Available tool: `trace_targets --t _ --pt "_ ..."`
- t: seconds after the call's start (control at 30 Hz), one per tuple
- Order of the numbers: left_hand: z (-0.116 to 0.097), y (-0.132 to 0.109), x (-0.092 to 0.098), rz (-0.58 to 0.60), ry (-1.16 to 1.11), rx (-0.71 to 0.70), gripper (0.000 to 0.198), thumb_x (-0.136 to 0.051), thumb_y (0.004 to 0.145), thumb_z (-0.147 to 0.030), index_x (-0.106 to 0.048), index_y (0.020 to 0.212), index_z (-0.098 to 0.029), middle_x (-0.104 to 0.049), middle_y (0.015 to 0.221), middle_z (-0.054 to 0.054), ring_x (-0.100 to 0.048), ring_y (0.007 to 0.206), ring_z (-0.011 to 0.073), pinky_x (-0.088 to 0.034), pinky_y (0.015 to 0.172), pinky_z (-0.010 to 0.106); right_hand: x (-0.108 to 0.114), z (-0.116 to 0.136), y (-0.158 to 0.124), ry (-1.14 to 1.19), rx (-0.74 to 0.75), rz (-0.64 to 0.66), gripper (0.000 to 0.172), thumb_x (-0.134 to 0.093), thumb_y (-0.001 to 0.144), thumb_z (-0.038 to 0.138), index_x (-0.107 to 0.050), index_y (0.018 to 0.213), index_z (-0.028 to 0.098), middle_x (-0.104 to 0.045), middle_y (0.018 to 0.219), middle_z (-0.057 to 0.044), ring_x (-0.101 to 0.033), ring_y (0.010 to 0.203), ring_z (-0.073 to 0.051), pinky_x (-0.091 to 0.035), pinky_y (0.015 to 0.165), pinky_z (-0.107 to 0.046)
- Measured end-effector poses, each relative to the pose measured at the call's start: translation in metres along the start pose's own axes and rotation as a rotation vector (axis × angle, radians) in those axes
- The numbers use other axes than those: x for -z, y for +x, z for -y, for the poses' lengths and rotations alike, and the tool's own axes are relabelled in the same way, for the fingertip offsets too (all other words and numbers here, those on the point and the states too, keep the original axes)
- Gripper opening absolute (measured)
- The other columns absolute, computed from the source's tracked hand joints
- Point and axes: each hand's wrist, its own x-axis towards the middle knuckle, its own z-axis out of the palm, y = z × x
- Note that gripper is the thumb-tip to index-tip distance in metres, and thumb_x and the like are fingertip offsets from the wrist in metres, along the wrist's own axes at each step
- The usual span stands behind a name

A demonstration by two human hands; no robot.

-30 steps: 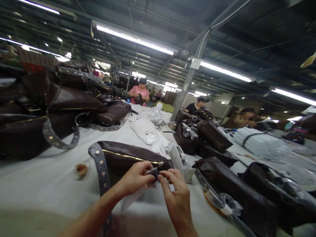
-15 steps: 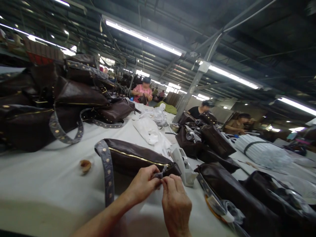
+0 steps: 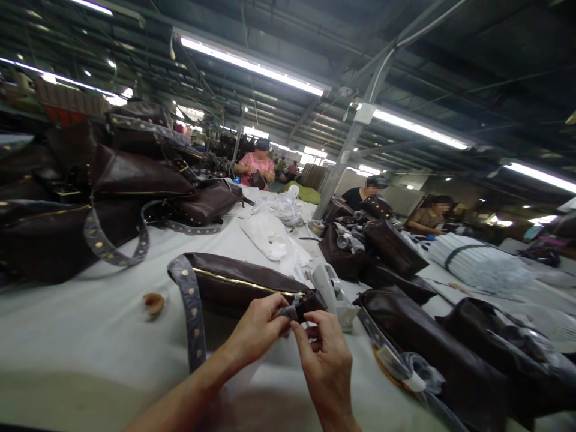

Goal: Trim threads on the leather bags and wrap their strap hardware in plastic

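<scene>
A dark brown leather handbag (image 3: 243, 279) with a gold zipper lies on the white-covered table in front of me. Its studded strap (image 3: 191, 312), wrapped in clear film, hangs over the near side at the left. At the bag's right end, my left hand (image 3: 261, 327) is closed in a pinch on a short film-wrapped strap end (image 3: 288, 312). My right hand (image 3: 326, 354) is just right of it, fingers curled, with thumb and forefinger apart beside the strap end. Whether its fingertips touch the leather is unclear. A grey tape dispenser (image 3: 333, 294) stands behind the bag's right end.
Brown handbags (image 3: 139, 174) are piled at the left, and more bags (image 3: 405, 336) lie at the right. A tape roll (image 3: 153, 304) sits left of the strap. White plastic bags (image 3: 270, 234) and bundled white rolls (image 3: 477, 264) lie farther back. Several people work beyond, near a metal post (image 3: 337, 168).
My right thumb and forefinger have spread apart from their pinch at the strap end. The left hand keeps its pinch. The view has shifted slightly.
</scene>
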Motion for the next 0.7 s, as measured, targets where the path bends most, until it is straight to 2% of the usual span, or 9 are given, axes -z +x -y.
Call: trace_targets --t 0.17,0.37,0.6,0.7 --pt "-0.003 0.0 0.002 0.006 0.047 -0.017 0.012 -0.05 0.074 -0.016 -0.061 0.08 -0.016 -0.059 0.063 -0.002 -0.051 0.058 0.0113 -0.035 0.056 0.021 -0.002 -0.003 -0.002 0.003 0.025 0.039 0.012 -0.057 0.089 0.029 -0.064 0.086 0.021 -0.059 0.085 -0.004 -0.06 0.073 -0.015 -0.053 0.06 -0.024" --pt "-0.007 -0.001 0.003 0.016 0.115 0.006 0.016 -0.053 0.07 -0.016 -0.063 0.083 -0.016 -0.056 0.062 -0.003 -0.047 0.058 0.0116 -0.031 0.054 0.021 -0.003 -0.003 0.0 -0.098 0.108 0.073 0.017 -0.049 0.093 0.023 -0.062 0.082 0.021 -0.059 0.079 -0.003 -0.058 0.071 -0.015 -0.048 0.064 -0.025" --pt "-0.002 0.002 0.003 0.061 0.005 0.01 0.017 -0.05 0.069 -0.013 -0.062 0.081 -0.016 -0.055 0.062 -0.003 -0.048 0.058 0.0113 -0.032 0.053 0.021 -0.007 -0.007 0.0 -0.261 0.263 0.0 0.024 -0.039 0.097 0.024 -0.054 0.079 0.021 -0.059 0.068 -0.002 -0.058 0.062 -0.015 -0.042 0.055 -0.024" --pt "0.003 0.004 0.006 0.087 -0.055 0.013 0.013 -0.051 0.069 -0.012 -0.06 0.077 -0.015 -0.055 0.061 -0.003 -0.048 0.057 0.0108 -0.032 0.053 0.021 -0.008 -0.011 0.0 -0.24 0.331 0.009 0.021 -0.04 0.097 0.021 -0.057 0.085 0.019 -0.063 0.073 -0.004 -0.062 0.065 -0.015 -0.043 0.053 -0.023"
